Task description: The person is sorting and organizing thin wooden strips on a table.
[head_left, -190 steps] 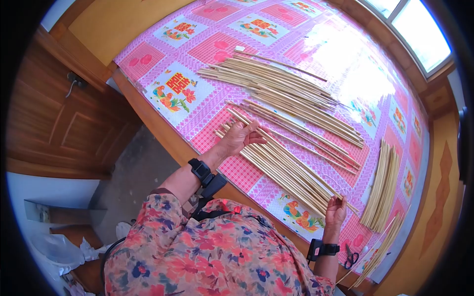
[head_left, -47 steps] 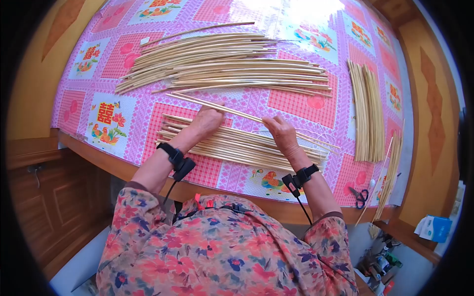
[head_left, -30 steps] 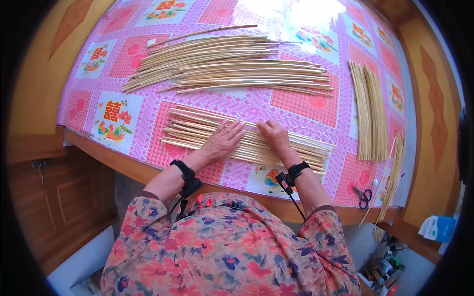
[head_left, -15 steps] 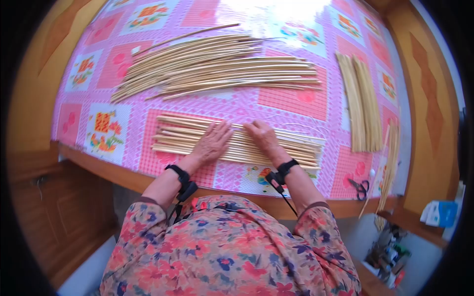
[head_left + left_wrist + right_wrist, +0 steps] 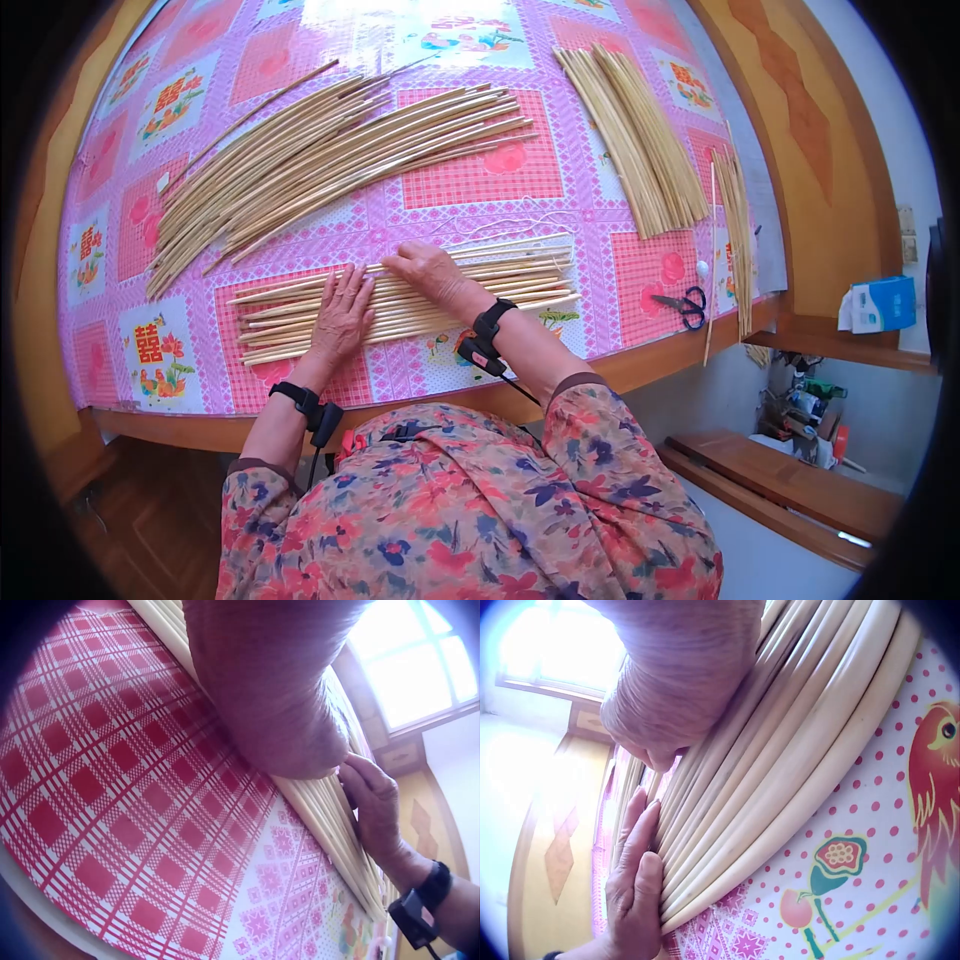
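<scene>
A row of pale thin sticks (image 5: 290, 330) lies side by side near the table's front edge. The left hand (image 5: 342, 318) rests flat across it left of the middle, fingers extended. The right hand (image 5: 432, 275) is bent over the row's far edge and pinches a stick there; its fingertips are partly hidden. In the left wrist view the left hand (image 5: 270, 697) covers part of the sticks (image 5: 330, 825), with the right hand (image 5: 375, 810) beyond. In the right wrist view the right hand (image 5: 682, 675) arches over the sticks (image 5: 780, 772), near the left hand's (image 5: 634, 892) straight fingers.
Behind the row lies a larger, fanned pile of sticks (image 5: 300, 160). Two upright-lying bundles (image 5: 640, 150) are at the right, with a thinner bunch (image 5: 738, 240) at the edge. Dark-handled scissors (image 5: 690, 306) lie by it. A thin string (image 5: 510, 222) curls beside the row.
The two sticks lifted between both hands earlier now lie with the row. Both hands have come down onto it. The head view has turned, shifting the table scene leftward.
</scene>
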Tool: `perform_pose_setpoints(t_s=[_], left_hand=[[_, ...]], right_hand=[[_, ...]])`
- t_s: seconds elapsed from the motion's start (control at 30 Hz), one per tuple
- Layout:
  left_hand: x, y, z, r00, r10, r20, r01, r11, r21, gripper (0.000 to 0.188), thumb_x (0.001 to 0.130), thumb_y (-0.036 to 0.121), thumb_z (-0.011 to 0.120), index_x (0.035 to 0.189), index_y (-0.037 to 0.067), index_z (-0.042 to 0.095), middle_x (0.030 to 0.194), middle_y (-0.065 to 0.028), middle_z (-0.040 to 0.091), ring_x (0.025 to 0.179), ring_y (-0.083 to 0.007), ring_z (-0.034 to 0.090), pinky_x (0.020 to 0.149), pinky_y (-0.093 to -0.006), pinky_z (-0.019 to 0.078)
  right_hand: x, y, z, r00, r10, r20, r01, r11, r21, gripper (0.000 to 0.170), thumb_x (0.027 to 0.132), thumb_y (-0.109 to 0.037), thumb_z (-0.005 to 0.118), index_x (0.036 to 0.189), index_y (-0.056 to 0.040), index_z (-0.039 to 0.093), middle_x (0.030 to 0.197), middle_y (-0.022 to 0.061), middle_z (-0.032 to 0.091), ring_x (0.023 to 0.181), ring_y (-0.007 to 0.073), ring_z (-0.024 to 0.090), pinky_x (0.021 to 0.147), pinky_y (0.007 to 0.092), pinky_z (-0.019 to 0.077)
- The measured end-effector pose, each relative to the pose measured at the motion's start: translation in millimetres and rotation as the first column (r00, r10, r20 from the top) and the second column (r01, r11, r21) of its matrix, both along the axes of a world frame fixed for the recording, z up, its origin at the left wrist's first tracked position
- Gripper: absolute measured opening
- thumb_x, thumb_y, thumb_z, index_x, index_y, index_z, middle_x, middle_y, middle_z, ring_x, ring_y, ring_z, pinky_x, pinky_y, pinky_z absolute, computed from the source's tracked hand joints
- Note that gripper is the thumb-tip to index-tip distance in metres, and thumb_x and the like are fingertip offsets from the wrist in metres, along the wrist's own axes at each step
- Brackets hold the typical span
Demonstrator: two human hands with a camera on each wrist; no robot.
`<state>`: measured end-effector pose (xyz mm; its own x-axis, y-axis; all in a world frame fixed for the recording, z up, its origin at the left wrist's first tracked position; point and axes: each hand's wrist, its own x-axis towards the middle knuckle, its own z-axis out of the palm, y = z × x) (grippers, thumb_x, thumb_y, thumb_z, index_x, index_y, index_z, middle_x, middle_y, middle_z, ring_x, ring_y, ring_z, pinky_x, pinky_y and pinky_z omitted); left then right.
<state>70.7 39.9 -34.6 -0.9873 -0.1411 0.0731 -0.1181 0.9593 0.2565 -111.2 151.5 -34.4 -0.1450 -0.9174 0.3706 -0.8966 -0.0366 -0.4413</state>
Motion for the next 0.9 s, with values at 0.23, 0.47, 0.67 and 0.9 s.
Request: perform_pose_setpoints(t_s=[0.23, 0.47, 0.67, 0.9], left_hand=[[3.5, -2.1, -2.2, 1.000, 0.009, 0.011, -0.010, 0.997, 0.075, 0.050, 0.083, 0.022, 0.047, 0.128, 0.004, 0.035, 0.137, -0.0138, 0.028, 0.130, -0.0259, 0.020, 0.107, -0.0408, 0.0094], [6.8, -1.6, -2.2, 0.998, 0.025, -0.052, -0.023, 0.999, 0.038, 0.049, 0.083, 0.024, 0.047, 0.126, 0.003, 0.037, 0.137, -0.0131, 0.027, 0.130, -0.0252, 0.020, 0.107, -0.0421, 0.0094], [4.5, -2.4, -7.1, 0.999, 0.022, -0.048, -0.020, 0.999, 0.042, 0.050, 0.082, 0.024, 0.048, 0.126, 0.003, 0.038, 0.138, -0.0137, 0.026, 0.130, -0.0255, 0.019, 0.107, -0.0423, 0.0097], [5.4, -3.2, -2.9, 0.997, 0.015, -0.072, -0.013, 1.000, 0.028, 0.048, 0.081, 0.023, 0.049, 0.124, 0.003, 0.040, 0.137, -0.0144, 0.026, 0.129, -0.0260, 0.021, 0.107, -0.0422, 0.0109]], right_hand=[[1.9, -3.4, -1.4, 0.999, 0.003, 0.040, -0.005, 0.999, 0.049, 0.014, 0.074, -0.012, 0.058, 0.089, -0.0102, 0.057, 0.070, 0.0072, 0.049, 0.066, 0.0245, 0.053, 0.057, 0.0346, 0.0450], [4.4, -5.4, 0.2, 1.000, -0.025, 0.002, 0.025, 0.995, 0.093, 0.017, 0.075, -0.013, 0.058, 0.092, -0.0135, 0.058, 0.069, 0.0060, 0.049, 0.065, 0.0227, 0.054, 0.055, 0.0347, 0.0453], [3.9, -4.1, 0.3, 0.999, -0.033, 0.014, 0.032, 0.996, 0.087, 0.017, 0.075, -0.012, 0.057, 0.092, -0.0130, 0.058, 0.070, 0.0059, 0.050, 0.065, 0.0234, 0.054, 0.055, 0.0345, 0.0454], [1.0, -5.3, -0.8, 1.000, -0.005, 0.002, 0.005, 0.993, 0.120, 0.018, 0.075, -0.013, 0.057, 0.093, -0.0131, 0.058, 0.071, 0.0064, 0.050, 0.066, 0.0242, 0.054, 0.056, 0.0345, 0.0457]])
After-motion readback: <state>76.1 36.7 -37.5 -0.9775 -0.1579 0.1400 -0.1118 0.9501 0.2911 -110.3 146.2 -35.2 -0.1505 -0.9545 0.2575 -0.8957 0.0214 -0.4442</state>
